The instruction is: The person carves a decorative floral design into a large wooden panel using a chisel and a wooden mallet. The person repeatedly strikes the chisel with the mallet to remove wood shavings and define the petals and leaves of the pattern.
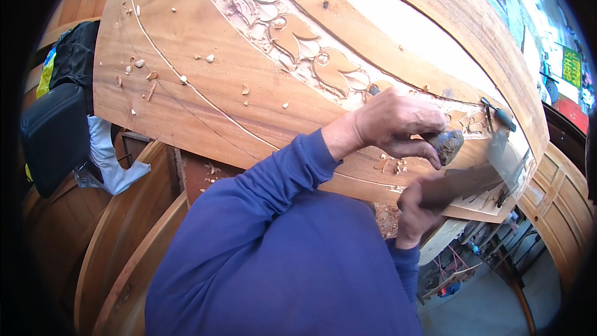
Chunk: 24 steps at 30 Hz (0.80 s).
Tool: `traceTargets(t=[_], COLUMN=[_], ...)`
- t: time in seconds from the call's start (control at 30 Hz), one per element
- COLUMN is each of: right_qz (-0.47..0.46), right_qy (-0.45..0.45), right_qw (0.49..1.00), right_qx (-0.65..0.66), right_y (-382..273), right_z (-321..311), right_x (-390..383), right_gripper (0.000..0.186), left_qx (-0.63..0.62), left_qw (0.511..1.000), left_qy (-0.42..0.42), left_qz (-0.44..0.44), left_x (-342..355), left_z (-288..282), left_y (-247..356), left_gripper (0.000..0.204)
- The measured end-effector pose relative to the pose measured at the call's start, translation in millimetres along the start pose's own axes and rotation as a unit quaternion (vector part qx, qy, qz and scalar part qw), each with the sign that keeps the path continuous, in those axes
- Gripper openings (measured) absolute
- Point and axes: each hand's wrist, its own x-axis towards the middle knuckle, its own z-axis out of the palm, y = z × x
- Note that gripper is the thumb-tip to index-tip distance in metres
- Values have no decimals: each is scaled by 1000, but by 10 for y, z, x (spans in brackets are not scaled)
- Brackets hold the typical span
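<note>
My left hand (388, 121) grips a chisel by its dark, battered-topped handle (449, 147), over the carved floral band (292, 40) of a large curved wooden panel (236, 112). The tool's metal end shows just beyond my knuckles at the carving, its edge hidden. Lower right, my blurred right hand (415, 210) is closed on a dark wooden mallet (461, 180), whose head extends rightward below the chisel handle. Pale wood shavings (210, 58) are scattered over the panel.
Several hand tools (502, 119) lie at the panel's right end. At left are a black case (53, 137), a white cloth (106, 155) and curved wooden pieces (127, 224). More tools (472, 252) sit below the panel at lower right, near a panelled board (553, 196).
</note>
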Motion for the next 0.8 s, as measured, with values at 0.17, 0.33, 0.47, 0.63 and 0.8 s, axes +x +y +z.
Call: traceTargets(t=[0.17, 0.33, 0.47, 0.63, 0.8], right_qz=[-103, -1, 64, 112, 121], right_qy=[11, 31, 60, -22, -105], right_qw=[979, 982, 985, 990, 987], right_qx=[-175, -185, -149, -78, -24], right_y=[105, 300, 320, 487, 561], right_z=[28, -279, -488, -597, -652], right_x=[-30, 25, -27, 16, 121], right_gripper=[55, 63, 60, 77, 83], left_qx=[-8, 23, 156, 25, 56], left_qw=[999, 987, 936, 850, 859], left_qy=[26, 133, 302, 512, 478], left_qz=[38, 84, 90, -118, -175], left_x=[-3, -92, -216, -215, -565], left_z=[2, -559, -1623, -586, 12], left_y=[-37, 219, 978, 854, 708], left_gripper=[47, 53, 79, 60, 47])
